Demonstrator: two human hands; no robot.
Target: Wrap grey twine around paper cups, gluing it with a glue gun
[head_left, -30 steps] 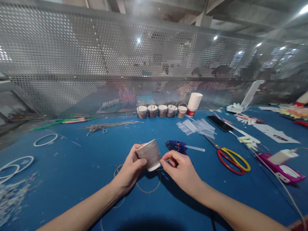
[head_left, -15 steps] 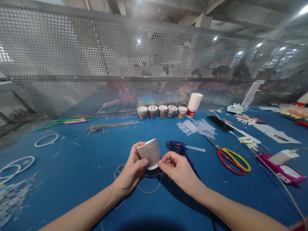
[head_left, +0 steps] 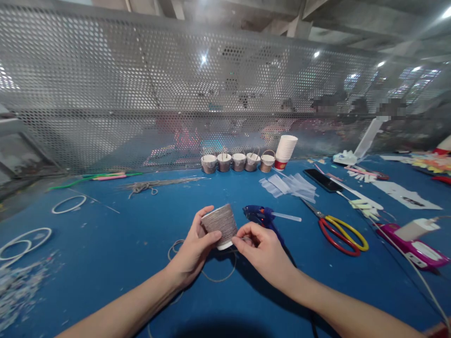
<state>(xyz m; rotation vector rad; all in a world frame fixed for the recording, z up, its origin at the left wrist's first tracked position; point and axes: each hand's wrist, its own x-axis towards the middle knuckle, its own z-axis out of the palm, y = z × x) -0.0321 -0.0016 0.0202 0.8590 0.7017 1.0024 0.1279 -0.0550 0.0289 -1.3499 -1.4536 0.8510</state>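
A paper cup [head_left: 222, 222] wrapped in rows of grey-brown cord is tilted on its side above the table. My left hand [head_left: 193, 253] grips it, thumb across the wrapped wall and fingers behind. At the cup's lower right edge, by a strip of bare white, my right hand [head_left: 268, 251] pinches the cord, though its fingertips mostly hide it. Loose cord [head_left: 217, 281] curls on the blue table below both hands. Just beyond my right hand lies a blue glue gun [head_left: 260, 213] with a clear glue stick in its back.
Several cord-wrapped cups with handles [head_left: 238, 162] line the back beside stacked paper cups [head_left: 286, 149]. To the right are scissors [head_left: 340, 232], translucent strips [head_left: 289, 187], a phone [head_left: 322, 180] and a magenta power strip [head_left: 416, 249]. Cord lengths [head_left: 162, 182] and white rings [head_left: 68, 204] lie left.
The cup has turned slightly in my left hand, and the left thumb sits a little further right across the wrapping. My right hand keeps its pinch at the cup's edge.
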